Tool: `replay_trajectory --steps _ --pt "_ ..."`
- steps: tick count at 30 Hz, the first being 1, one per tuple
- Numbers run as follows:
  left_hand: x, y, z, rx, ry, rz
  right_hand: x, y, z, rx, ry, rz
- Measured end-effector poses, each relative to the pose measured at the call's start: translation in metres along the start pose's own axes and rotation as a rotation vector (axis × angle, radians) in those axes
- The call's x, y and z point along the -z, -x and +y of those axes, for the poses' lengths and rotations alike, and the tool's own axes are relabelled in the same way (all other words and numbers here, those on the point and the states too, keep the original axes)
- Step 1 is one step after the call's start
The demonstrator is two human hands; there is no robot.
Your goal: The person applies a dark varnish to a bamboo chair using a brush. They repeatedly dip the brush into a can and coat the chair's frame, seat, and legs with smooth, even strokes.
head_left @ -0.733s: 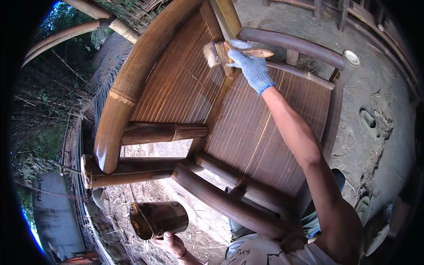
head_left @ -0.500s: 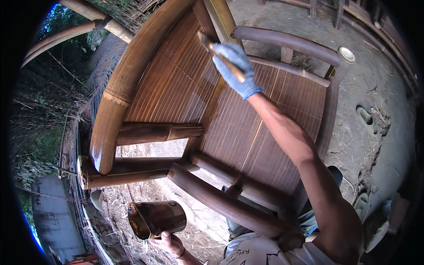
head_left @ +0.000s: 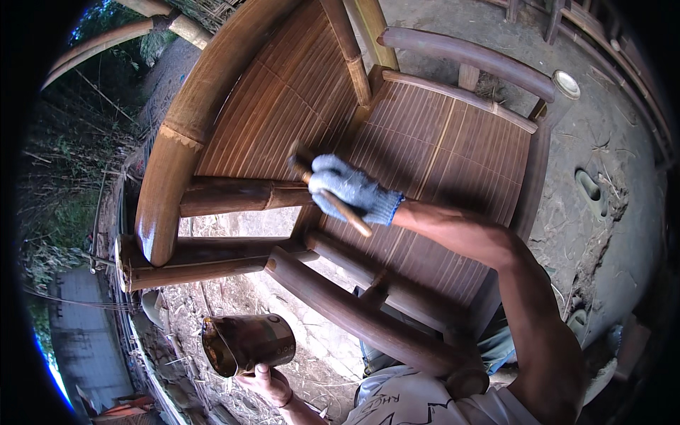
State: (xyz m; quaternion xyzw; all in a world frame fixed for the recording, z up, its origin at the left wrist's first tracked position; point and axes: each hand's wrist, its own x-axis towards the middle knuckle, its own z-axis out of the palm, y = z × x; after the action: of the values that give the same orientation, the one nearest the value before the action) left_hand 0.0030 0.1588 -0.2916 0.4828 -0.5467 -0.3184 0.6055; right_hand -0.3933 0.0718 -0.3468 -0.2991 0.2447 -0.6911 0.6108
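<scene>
Bamboo armchair [head_left: 471,166] as reference. Right hand [head_left: 354,191], blue-grey knit glove, closed round wooden handle of paintbrush [head_left: 348,214], over chair; brush head by lower backrest, contact cannot be told. Left hand [head_left: 268,386], bare, spread to the width of the tilted can [head_left: 253,343] it supports, just beside chair's near armrest. Green slipper [head_left: 588,185] on ground off chair's front edge.

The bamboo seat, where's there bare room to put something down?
The seat has two bare patches: a bigger one between the right forearm and the far rail, and a smaller one between that forearm and the near rail. It's crowded near the backrest, where the gloved right hand holds the brush.
</scene>
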Motion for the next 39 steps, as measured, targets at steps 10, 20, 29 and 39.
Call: replay_trajectory --steps 10,20,29,39 --pt "0.003 -0.002 0.008 0.023 -0.056 0.022 0.037 0.004 -0.04 0.581 1.016 0.072" --pt "0.009 -0.008 -0.002 -0.005 -0.037 -0.028 0.1 -0.047 -0.122 0.938 1.391 0.612" --pt "0.009 -0.005 -0.006 0.013 -0.012 -0.009 0.095 -0.049 -0.045 0.24 0.058 0.396" --pt "0.011 -0.006 -0.007 0.02 -0.052 0.0 0.032 0.002 0.009 -0.103 0.225 0.211"
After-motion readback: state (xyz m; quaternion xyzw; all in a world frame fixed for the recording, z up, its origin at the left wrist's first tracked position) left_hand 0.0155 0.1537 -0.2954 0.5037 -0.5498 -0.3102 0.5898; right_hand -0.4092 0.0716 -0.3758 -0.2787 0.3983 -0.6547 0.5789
